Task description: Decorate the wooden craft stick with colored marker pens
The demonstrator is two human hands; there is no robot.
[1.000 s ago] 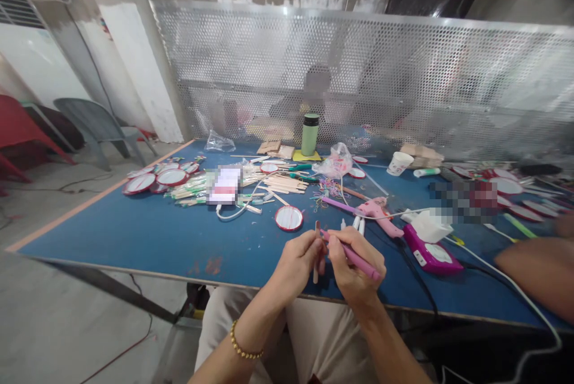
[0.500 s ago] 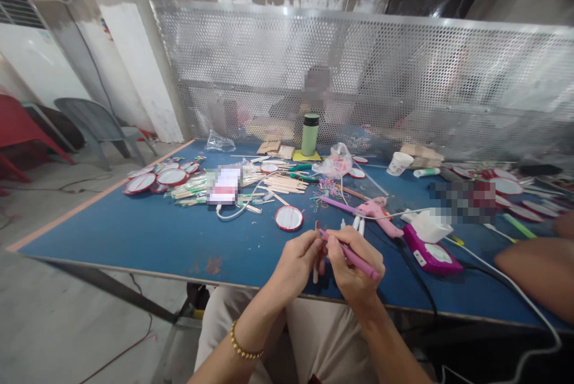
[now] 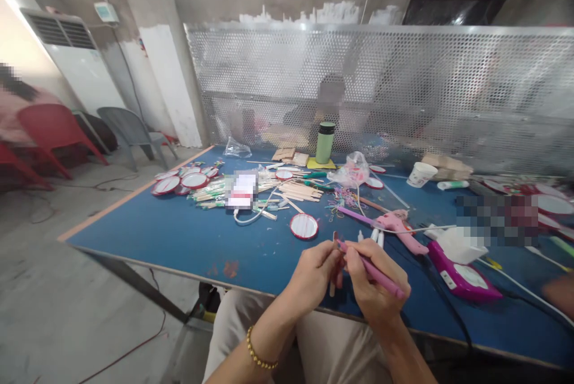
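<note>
My left hand [image 3: 316, 270] is closed on a thin flat wooden stick [image 3: 332, 288], held upright with its reddish top end showing above the fingers. In my right hand [image 3: 381, 282] is a pink pen [image 3: 383, 276], gripped as for writing, its tip at the upper part of the stick. Both hands nearly touch, above the table's front edge. Just beyond them lies a round white disc with a red rim [image 3: 304, 226]. White marker-like tubes [image 3: 377, 237] and a pink glue gun [image 3: 401, 231] rest beyond my right hand.
On the blue table [image 3: 179, 246] lie wooden sticks [image 3: 300, 191], a phone [image 3: 242, 189] on a cable, rimmed discs [image 3: 194, 180], a green bottle [image 3: 325, 143], a paper cup [image 3: 421, 174] and a magenta power strip [image 3: 464, 276]. A perforated metal panel [image 3: 269, 73] stands behind. Another person's hand [image 3: 560, 294] is at right.
The view has turned left, so everything sits farther right. My hands keep the same hold on stick and pen. The other person's arm at right has mostly left the view.
</note>
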